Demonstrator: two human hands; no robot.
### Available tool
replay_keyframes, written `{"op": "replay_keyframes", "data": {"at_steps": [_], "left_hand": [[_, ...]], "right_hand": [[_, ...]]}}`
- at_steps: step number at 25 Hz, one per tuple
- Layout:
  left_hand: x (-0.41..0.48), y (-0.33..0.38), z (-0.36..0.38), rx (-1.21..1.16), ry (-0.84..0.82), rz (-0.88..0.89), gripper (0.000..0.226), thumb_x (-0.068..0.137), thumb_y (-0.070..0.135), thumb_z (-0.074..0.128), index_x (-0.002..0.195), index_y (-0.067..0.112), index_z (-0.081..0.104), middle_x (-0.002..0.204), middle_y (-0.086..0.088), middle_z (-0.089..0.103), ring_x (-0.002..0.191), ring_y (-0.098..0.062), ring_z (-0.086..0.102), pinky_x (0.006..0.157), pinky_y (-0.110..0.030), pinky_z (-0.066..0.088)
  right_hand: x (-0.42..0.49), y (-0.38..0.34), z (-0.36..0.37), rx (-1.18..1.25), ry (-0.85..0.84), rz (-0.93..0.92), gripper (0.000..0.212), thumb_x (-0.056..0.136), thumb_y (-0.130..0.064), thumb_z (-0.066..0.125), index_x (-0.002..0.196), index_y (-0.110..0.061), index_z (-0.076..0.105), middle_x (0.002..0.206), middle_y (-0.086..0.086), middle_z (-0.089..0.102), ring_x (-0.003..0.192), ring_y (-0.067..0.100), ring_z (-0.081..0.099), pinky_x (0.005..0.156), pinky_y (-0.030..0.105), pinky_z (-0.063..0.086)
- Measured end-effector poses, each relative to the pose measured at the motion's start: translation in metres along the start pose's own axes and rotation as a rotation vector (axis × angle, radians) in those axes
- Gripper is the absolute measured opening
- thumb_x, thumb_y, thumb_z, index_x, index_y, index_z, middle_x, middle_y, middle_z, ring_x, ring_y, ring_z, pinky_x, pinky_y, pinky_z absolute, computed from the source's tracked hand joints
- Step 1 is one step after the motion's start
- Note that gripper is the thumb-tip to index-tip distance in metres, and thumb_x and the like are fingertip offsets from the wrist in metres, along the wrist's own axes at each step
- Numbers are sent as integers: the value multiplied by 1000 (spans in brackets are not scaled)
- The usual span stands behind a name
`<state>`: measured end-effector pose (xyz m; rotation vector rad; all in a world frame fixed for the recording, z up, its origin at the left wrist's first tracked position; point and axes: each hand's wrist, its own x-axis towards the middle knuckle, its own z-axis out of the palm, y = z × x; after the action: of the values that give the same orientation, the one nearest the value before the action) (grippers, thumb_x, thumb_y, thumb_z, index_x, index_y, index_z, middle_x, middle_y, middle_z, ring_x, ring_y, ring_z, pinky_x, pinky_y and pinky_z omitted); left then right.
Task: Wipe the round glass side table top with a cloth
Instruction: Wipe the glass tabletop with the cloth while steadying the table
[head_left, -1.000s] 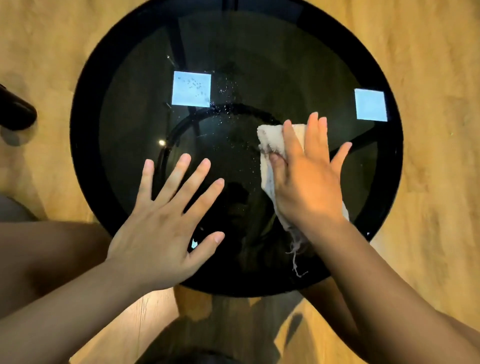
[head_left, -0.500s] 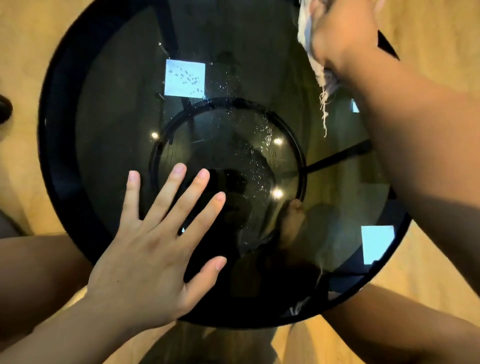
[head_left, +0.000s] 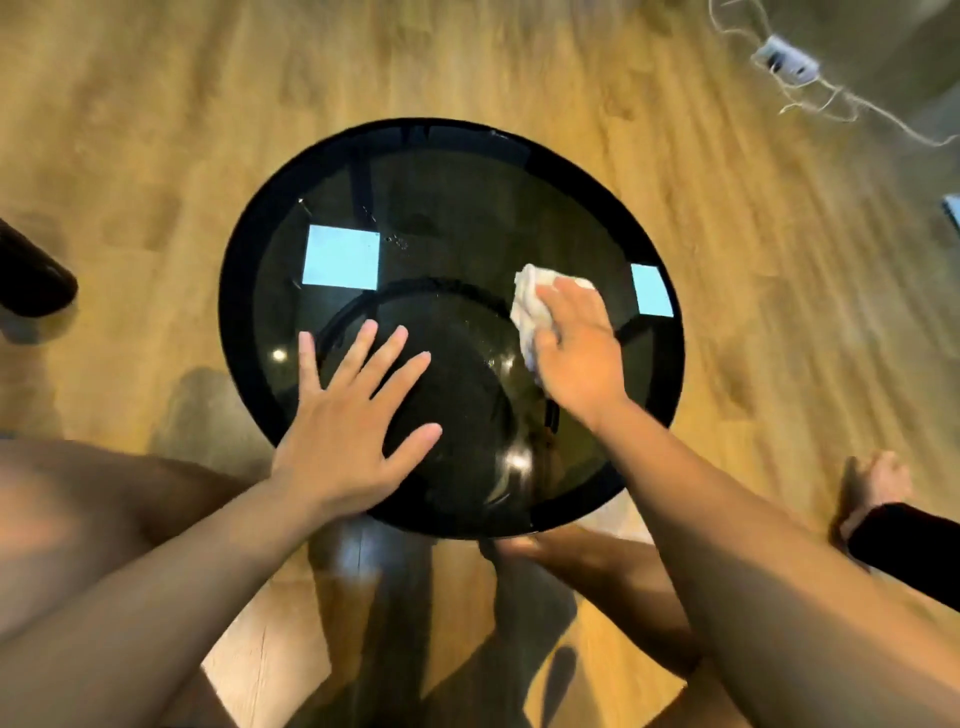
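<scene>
The round dark glass side table with a black rim stands on the wooden floor in the middle of the view. My left hand lies flat on the near left part of the glass, fingers spread. My right hand presses a white cloth onto the right half of the glass; most of the cloth is hidden under the palm and fingers. Small water droplets show on the far part of the glass.
A white power strip with tangled cords lies on the floor at the far right. A dark object sits at the left edge. Another person's hand and dark sleeve rest on the floor to the right. My bare legs are below the table.
My right hand with the cloth swept from the far right rim back to the right middle of the glass. The camera pulled back and up. My left hand stayed flat on the glass.
</scene>
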<state>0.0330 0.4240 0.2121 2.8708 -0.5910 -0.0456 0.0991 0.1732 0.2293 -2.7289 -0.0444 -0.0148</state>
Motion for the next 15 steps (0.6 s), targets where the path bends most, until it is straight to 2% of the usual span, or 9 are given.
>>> {"op": "replay_keyframes", "data": {"at_steps": [3,6,8,13,15], "left_hand": [[14,-32,-15,65,85,-155,72,92,67,22,148,25,38,161,-9,28,152,-33,12,112,-73,-4],[25,-63,-19,160,0,-187,81,89,73,6,153,29,28,165,-11,15,153,-34,-3,113,-72,-6],[29,-69,-9,180,-38,-159,85,86,76,-2,156,32,19,166,-10,8,152,-33,-8,115,-69,-6],[34,-70,4,158,-2,-173,91,86,79,4,158,23,12,165,-12,12,153,-35,-4,116,-65,-5],[33,-73,6,179,-4,-159,92,86,79,6,158,22,13,165,-13,14,152,-36,-2,116,-65,-4]], "right_hand": [[-100,-27,19,-59,87,98,47,95,-37,43,137,-17,50,145,7,45,137,31,36,109,48,38],[-156,-57,37,-154,79,220,63,90,-46,51,143,-13,42,150,14,39,139,38,34,108,51,39],[-150,-53,37,-183,74,201,63,90,-44,52,144,-12,42,149,17,40,138,40,35,104,53,43],[-65,-7,31,-218,105,99,49,93,-34,45,138,-14,50,145,14,46,136,37,38,107,53,36],[-14,6,30,-200,141,69,46,93,-30,47,136,-14,53,150,16,41,138,37,36,111,51,31]]}}
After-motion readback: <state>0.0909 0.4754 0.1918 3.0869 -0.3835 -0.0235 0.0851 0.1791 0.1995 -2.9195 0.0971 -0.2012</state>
